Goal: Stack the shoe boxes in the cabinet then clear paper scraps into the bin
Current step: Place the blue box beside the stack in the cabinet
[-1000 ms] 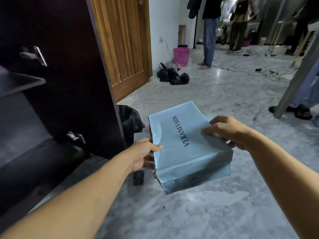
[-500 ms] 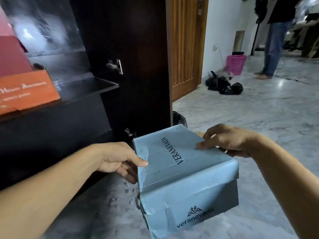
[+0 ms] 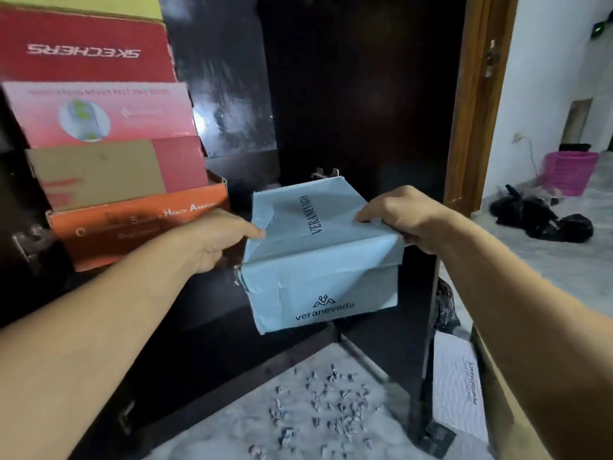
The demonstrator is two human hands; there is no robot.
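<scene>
Both hands, left hand point(image 3: 212, 242) and right hand point(image 3: 401, 215), clamp the crumpled pale-blue cardboard shoe box point(image 3: 320, 257) by its sides, level, to slot beside the stacked red boxes point(image 3: 109, 144) in the dark wooden cabinet point(image 3: 365, 94)

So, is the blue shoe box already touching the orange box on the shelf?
Apart. The head view shows the left hand and dark cabinet between the blue shoe box and the orange box.

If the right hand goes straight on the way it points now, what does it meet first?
Probably the dark cabinet door behind the blue shoe box that the right hand grips; depth is unclear.
</scene>
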